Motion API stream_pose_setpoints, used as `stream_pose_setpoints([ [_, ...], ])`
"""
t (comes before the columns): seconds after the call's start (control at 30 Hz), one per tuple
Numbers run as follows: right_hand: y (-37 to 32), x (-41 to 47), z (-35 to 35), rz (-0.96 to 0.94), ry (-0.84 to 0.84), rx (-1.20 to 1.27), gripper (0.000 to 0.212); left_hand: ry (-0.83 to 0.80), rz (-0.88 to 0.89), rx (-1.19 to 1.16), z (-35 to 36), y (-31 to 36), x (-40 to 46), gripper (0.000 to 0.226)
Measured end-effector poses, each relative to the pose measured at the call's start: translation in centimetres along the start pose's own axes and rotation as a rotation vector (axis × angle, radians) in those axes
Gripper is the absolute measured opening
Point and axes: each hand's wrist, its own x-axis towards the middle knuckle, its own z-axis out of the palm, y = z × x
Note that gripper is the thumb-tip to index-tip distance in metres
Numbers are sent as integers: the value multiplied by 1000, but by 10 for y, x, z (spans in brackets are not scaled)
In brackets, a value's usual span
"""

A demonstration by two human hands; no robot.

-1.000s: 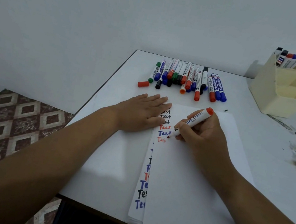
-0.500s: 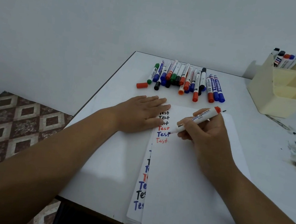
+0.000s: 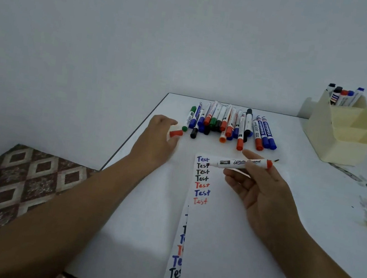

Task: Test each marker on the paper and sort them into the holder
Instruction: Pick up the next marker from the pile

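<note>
Orange marker lies almost level, tip to the left, over the top of the paper.

The right hand [image 3: 262,191] pinches the orange marker [image 3: 238,164] between thumb and fingers; its long axis runs left to right, uncapped tip over the column of "Test" words on the paper [image 3: 232,253], orange end to the right. The left hand [image 3: 157,139], fingers curled, touches the loose orange cap [image 3: 175,133] on the surface [image 3: 144,204]. Beyond lies the row of markers [image 3: 229,125], just beside the cap. The holder [image 3: 340,136] stands far right, well apart, with some markers upright in its back compartment.
</note>
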Motion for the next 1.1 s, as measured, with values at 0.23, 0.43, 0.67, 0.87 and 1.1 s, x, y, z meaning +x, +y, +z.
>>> stream_pose_setpoints([
  [0.23,-1,-1,0,-27,17,-14,20,-112,-61,238,6,-1,25,30],
  [0.43,-4,2,-2,17,59,95,14,-81,-40,76,2,7,9,22],
  [0.67,0,2,0,17,53,-17,11,-137,66,-175,-9,32,-30,23],
  [0.87,0,0,2,21,42,-90,12,-163,161,-131,-10,43,-41,23],
  [1.1,0,-3,3,4,10,-195,16,-238,159,-123,-10,54,-49,22],
])
